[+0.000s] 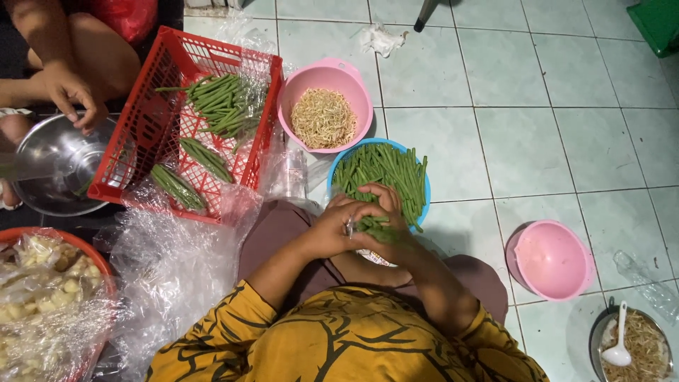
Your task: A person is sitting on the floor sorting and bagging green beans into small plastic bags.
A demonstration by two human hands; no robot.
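My left hand (331, 228) and my right hand (385, 209) are pressed together over the near rim of a blue bowl (419, 212) full of green beans (382, 168). A small bunch of green beans (377, 228) is gripped between both hands. A short metal blade (349, 227) shows at the fingers of my left hand; which hand holds it I cannot tell. Both hands rest above my lap, just in front of my yellow patterned shirt.
A red crate (152, 124) with more green beans stands to the left, a pink bowl of bean sprouts (324, 117) behind. An empty pink bowl (553, 258), a metal bowl with sprouts and a white spoon (622, 346), clear plastic sheets (173, 265). Another person's hand (69, 92) touches a steel bowl (53, 166).
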